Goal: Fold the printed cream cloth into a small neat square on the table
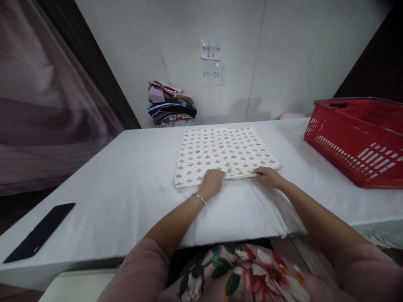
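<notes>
A folded white cloth [217,144] lies flat on the table, printed with rows of small grey motifs and a few red, blue and yellow ones. At its near edge, left of the middle, is my left hand [213,183], fingers together and curled over the edge. A silver bracelet circles that wrist. Farther right along the same edge, my right hand [268,177] pinches the cloth close to its near right corner. The undersides of both hands are hidden. Layers show along the cloth's near side.
A white-covered table [126,180] spans the view. At the back left stands a stack of folded fabrics [172,105] against the wall. A red plastic basket [355,147] sits at the right. A black phone-like slab [40,230] lies at the near left edge. Handwritten papers [211,63] hang on the wall.
</notes>
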Available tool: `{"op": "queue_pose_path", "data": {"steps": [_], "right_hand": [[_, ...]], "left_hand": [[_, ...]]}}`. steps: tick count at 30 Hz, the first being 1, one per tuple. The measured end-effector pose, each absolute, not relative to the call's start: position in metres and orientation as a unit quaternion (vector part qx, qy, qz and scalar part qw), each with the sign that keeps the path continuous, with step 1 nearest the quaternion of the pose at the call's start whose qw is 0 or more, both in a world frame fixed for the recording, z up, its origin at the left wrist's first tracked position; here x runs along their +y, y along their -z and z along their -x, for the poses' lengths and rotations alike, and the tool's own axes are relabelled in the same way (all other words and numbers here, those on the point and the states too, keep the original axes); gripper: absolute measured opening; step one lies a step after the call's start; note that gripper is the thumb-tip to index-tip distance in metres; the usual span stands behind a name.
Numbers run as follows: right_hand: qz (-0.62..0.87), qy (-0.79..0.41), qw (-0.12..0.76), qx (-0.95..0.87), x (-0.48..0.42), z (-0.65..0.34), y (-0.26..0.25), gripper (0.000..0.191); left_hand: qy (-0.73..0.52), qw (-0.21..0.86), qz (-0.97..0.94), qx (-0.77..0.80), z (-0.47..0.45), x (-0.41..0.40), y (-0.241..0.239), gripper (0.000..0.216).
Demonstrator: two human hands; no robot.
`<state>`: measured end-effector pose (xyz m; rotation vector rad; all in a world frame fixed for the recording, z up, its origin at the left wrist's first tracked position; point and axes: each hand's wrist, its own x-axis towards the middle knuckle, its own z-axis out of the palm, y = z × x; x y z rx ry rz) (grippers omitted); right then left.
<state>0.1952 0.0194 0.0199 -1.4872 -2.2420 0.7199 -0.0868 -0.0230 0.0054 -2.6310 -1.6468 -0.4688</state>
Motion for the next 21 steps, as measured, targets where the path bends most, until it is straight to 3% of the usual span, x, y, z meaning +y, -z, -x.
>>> {"op": "queue_pose_path", "data": {"steps": [9, 21], "right_hand": [[0.47, 0.003, 0.151, -0.869, 0.001, -0.17, -0.01, 0.025], [0.431, 0.012, 0.227, -0.873, 0.006, -0.159, 0.012, 0.023]], "left_hand": [[0.162, -0.107, 0.771, -0.606, 0.098, -0.007, -0.016, 0.044], [0.21, -0.146, 0.791, -0.556, 0.094, -0.014, -0.019, 0.034]]}}
